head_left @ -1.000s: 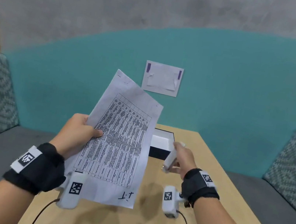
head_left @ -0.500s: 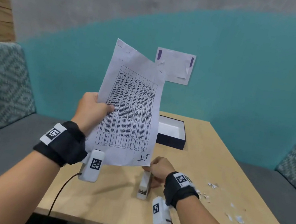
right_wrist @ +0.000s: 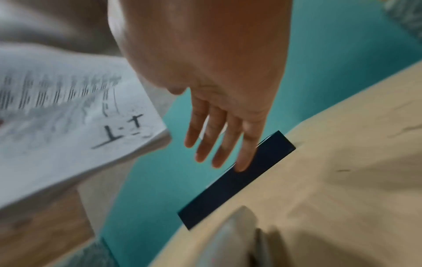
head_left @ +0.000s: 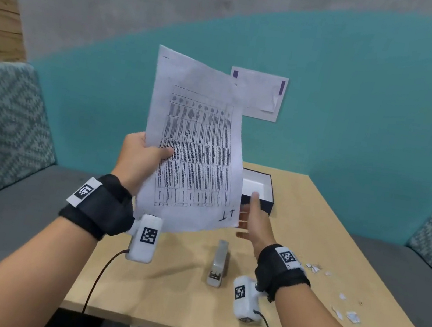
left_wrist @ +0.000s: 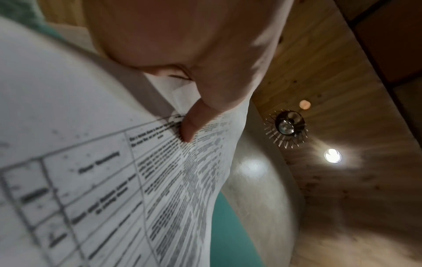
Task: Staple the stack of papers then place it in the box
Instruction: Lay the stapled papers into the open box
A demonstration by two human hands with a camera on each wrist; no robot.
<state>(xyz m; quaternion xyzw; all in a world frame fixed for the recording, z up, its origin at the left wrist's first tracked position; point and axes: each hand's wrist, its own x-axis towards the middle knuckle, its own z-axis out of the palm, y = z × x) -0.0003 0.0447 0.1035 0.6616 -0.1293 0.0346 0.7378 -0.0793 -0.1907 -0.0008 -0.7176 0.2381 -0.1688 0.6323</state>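
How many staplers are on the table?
1. The stapler lies on the wooden table, near its front edge, between the person's two wrists and just below the held stack of papers. The papers hide part of the table, so another could be behind them.

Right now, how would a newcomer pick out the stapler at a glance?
Start at the light wooden table. Near its front edge, between the person's two wrists, the stapler lies flat, untouched, its length pointing toward the dark open box farther back. It is the only grey, bar-shaped thing there; the paper scraps to its right are tiny and white.
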